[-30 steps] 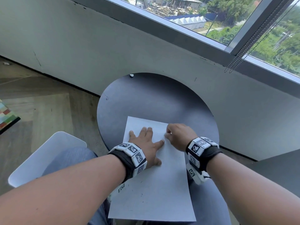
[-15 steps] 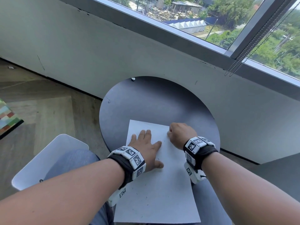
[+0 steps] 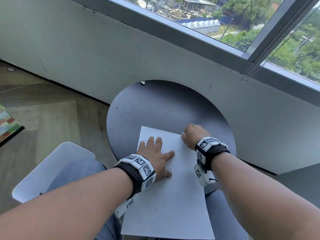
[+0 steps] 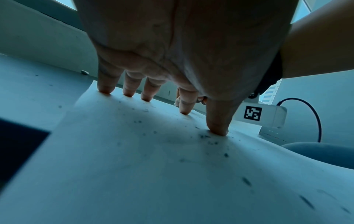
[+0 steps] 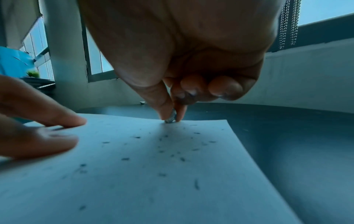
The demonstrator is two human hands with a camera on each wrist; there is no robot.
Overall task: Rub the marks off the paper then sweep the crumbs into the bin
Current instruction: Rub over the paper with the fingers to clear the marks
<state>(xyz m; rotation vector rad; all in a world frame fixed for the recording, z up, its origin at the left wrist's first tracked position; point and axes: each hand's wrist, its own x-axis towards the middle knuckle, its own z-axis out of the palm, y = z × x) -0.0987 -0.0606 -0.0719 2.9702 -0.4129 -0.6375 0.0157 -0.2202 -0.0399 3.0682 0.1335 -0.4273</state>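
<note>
A white sheet of paper (image 3: 174,201) lies on the round dark table (image 3: 164,104) and overhangs its near edge. My left hand (image 3: 155,153) lies flat on the sheet's upper left, straight fingers (image 4: 104,88) pressing down. My right hand (image 3: 192,134) is curled at the sheet's far right corner, thumb and forefinger pinching a small grey eraser (image 5: 171,117) whose tip touches the paper (image 5: 153,174). Dark eraser crumbs (image 5: 182,159) are scattered over the sheet, crumbs (image 4: 205,136) also lying by my left thumb.
A white bin (image 3: 57,168) stands on the wooden floor beside my left knee. A small white bit (image 3: 142,82) lies at the table's far edge against the grey wall (image 3: 86,58). A second dark tabletop (image 3: 299,186) is at the right.
My right hand with the eraser has slid rightwards, from near my left forefinger to the paper's far right corner. The left hand keeps pressing the sheet. The head view has tilted slightly.
</note>
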